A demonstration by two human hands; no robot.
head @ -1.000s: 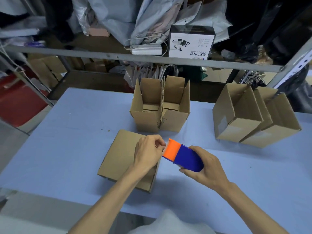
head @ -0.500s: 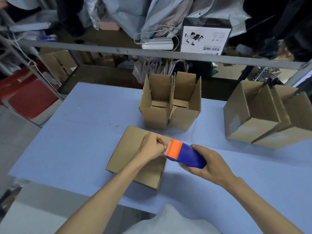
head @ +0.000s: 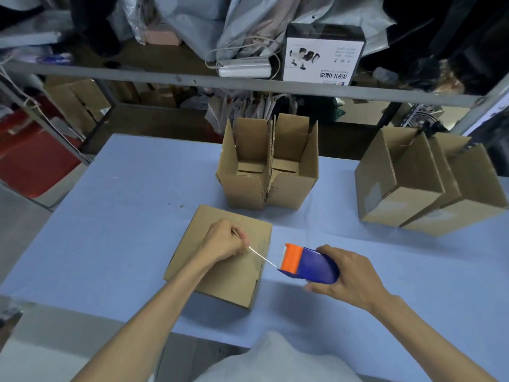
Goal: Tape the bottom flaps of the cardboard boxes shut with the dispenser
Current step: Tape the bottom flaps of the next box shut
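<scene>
From my head camera, the change since half a second ago is the gap: my right hand (head: 349,277) has drawn the dispenser (head: 308,262) away from my left hand (head: 224,239), and a thin strip of tape (head: 263,258) now stretches between them where before they nearly touched. My left fingers (head: 242,241) are pinched together on the tape's free end, over the upturned bottom of the flat box (head: 220,252). My right fingers are wrapped tight around the dispenser's blue body, its orange end facing the box, held just past the box's right edge above the bare counter (head: 110,216). The box lies near the counter's front edge, one corner close to it. Behind the box stands a pair of open boxes (head: 268,172), touching each other, a strip of free counter between them and it. To the right of the box, well apart, sit the other open boxes (head: 427,186). Left of the box the counter lies open to its edge.
</scene>
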